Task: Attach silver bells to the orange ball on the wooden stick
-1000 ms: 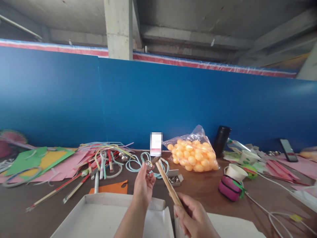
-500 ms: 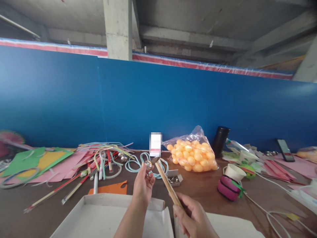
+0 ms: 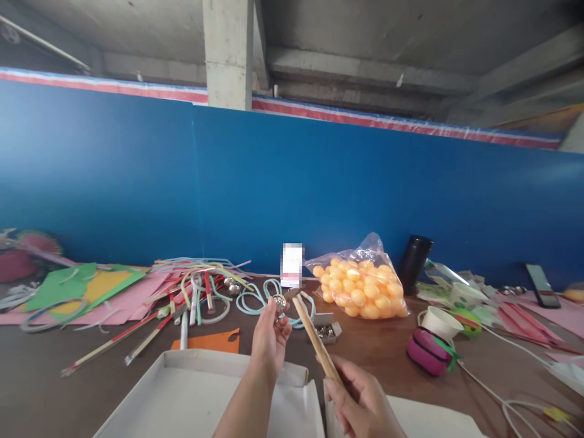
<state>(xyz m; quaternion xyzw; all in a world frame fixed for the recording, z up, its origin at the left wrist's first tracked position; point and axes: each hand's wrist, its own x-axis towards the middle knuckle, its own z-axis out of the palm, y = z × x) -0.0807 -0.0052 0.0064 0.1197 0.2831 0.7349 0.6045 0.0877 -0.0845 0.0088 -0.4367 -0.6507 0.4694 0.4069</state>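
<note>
My left hand [image 3: 269,337] is raised over the white cardboard box lid, fingers curled, pinching a shiny silver bell [image 3: 280,304] near the fingertips. In my right hand [image 3: 360,392] is a light wooden stick [image 3: 317,340], gripped at its lower end and slanting up and left. Its upper end comes close to the bell, beside a small dark piece [image 3: 297,295]; whether that piece joins the stick I cannot tell. Below both hands lies the white box lid [image 3: 196,389].
Behind my hands are pale blue tubing [image 3: 249,304], a small box of metal pieces [image 3: 326,333] and a bag of orange balls [image 3: 360,286]. Coloured paper [image 3: 114,280] and striped sticks [image 3: 109,347] lie left. A magenta pouch [image 3: 426,351], paper cup [image 3: 442,321] and black bottle [image 3: 416,261] stand right.
The whole view has shifted slightly, so things appear a little further right. My hands keep the same hold on the bell and the wooden stick.
</note>
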